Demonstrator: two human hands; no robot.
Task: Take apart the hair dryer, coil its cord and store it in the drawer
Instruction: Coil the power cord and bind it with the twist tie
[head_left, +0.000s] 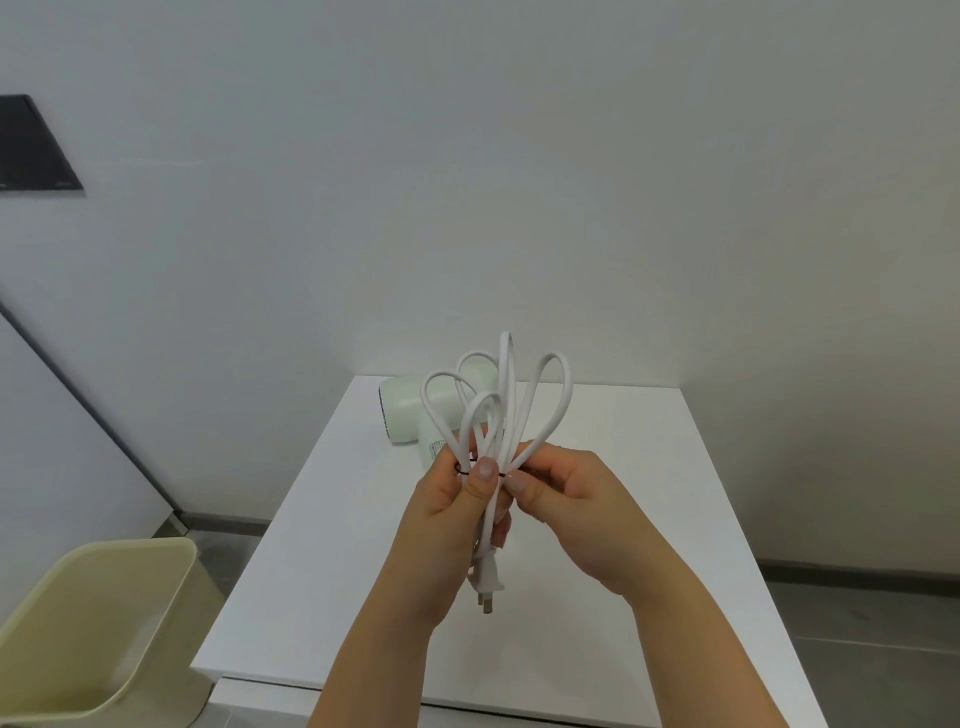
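**CORD BUNDLE HELD ABOVE WORKTOP, BAND AT MID-LENGTH**

**Cord.** The white power cord (506, 415) is folded into a bundle and held upright in the air above the square white worktop (649, 493). 5 loops fan upward from the grip point. The white 2-pin plug (489, 576) hangs below the hands with its pins pointing down, clear of the worktop surface.

**Left hand.** The left hand (452, 501) grips the bundle at its middle. Its fingers (484, 470) are clenched round the gathered strands, with the thumb pressed across the front of the bundle.

**Right hand.** The right hand (569, 499) is just beside the left hand, on the right side of the bundle. Its thumb and forefinger pinch a thin dark band (461, 471), which crosses the bundle at thumb level. Whether the band runs fully round the strands cannot be told, because the fingers cover part of it.

**Hair dryer.** The pale green plastic hair dryer body (410, 410) lies on the far left part of the worktop, behind the loops and partly hidden by them. Neither hand touches it.

**Surroundings.** A cream plastic bin (104, 613) stands on the floor to the left of the worktop. A dark flat panel (31, 150) is mounted on the light wall at upper left.
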